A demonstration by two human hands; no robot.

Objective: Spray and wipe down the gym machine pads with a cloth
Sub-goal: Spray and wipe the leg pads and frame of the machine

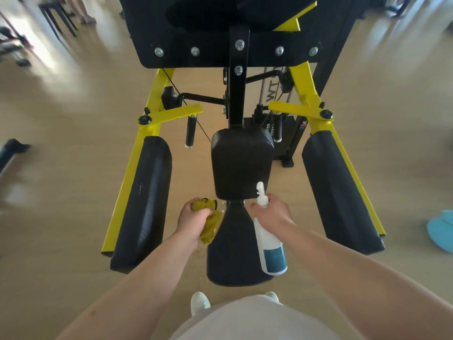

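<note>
From the head camera, looking down: a yellow-framed gym machine (157,99) stands on a pale wooden floor (73,143), with four black pads in reach. The back pad (241,164) sits in the middle, tilted up toward the camera; the narrower seat pad (232,249) lies just below it, nearest the person. A long left arm pad (144,200) and a long right arm pad (339,192) flank them, each fixed along a yellow rail.

The left hand (193,217) hovers just left of the seat pad's upper end, its fingers (206,212) clenched around a bunched yellow cloth (209,224), part of which hangs below the fist.

The right hand (272,212) grasps a white spray bottle (269,246) at the neck, fingers wrapped below the trigger head. The nozzle points up toward the lower edge of the back pad, and the bottle's body slants down over the right side of the seat pad (whether it touches the pad cannot be told). The bottle is translucent white with a teal label near its base; how much liquid it holds cannot be made out.

A white shoe (200,303) shows on the floor below the seat pad, and a light blue object (441,231) lies at the right edge, well apart from the machine.
</note>
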